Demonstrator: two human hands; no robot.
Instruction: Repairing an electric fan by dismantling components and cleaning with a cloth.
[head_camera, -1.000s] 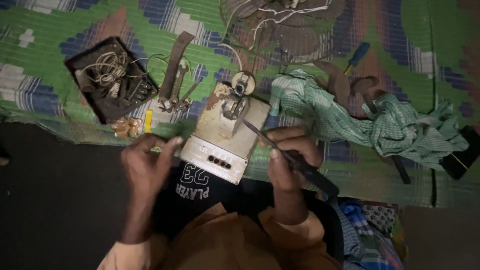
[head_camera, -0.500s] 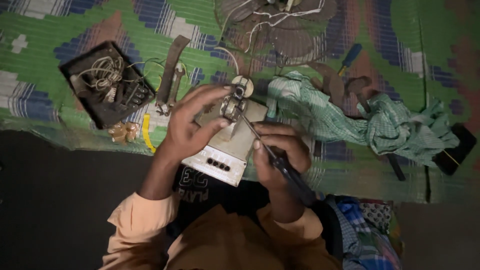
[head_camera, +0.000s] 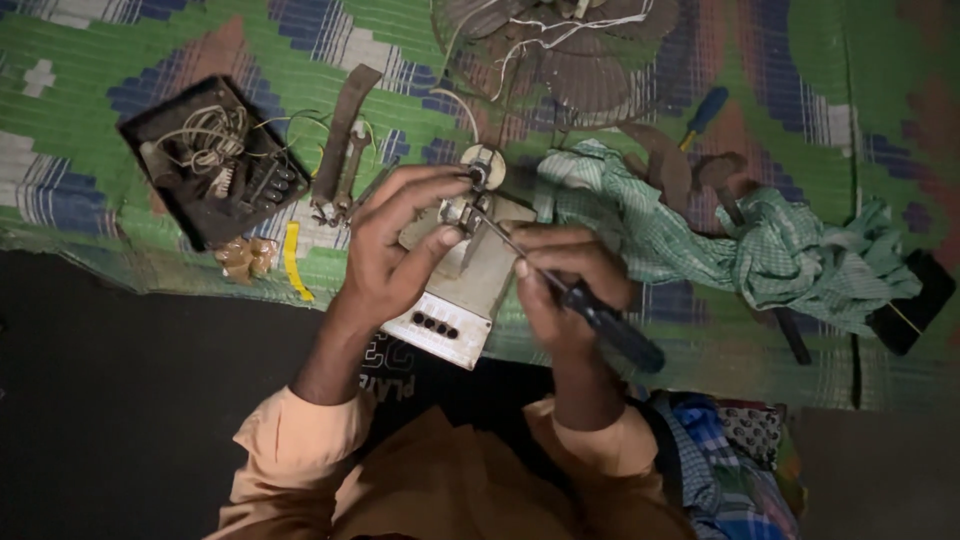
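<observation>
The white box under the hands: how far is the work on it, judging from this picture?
Done: the white box lies open on the mat, parts bare at its top. In hand: the left hand steadies those parts, and the right hand holds a screwdriver with its tip among them. Left: the box is not closed; wrenches and a tray of wires lie out.

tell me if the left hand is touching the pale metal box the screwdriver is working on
Touching. The head view shows the left hand lying on the pale metal box, its thumb across the top face and fingers curled at the far end, while the right hand holds the screwdriver.
</observation>
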